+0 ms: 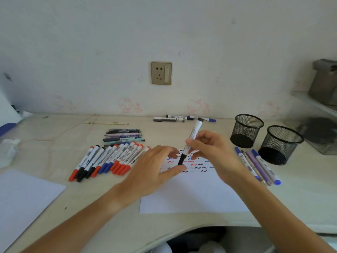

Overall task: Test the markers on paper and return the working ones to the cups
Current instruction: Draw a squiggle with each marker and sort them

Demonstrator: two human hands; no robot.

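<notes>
My right hand [212, 154] grips a white marker [193, 136] with a black cap, tilted with the cap end down over the test paper [193, 194]. My left hand [156, 167] pinches the black cap [181, 159] between thumb and fingers. The paper carries red, blue and black squiggles near its top edge. Two black mesh cups [246, 130] [280, 144] stand at the right, both looking empty. A row of red, black and blue capped markers [109, 159] lies left of the paper. A few pens and markers [259, 165] lie beside the nearer cup.
A bundle of thinner pens [124, 136] lies behind the marker row. Three markers [182, 118] lie near the wall. A second sheet [23, 198] covers the left front corner. Crumpled tissue [9, 150] is at far left. A grey box [321, 136] sits right of the cups.
</notes>
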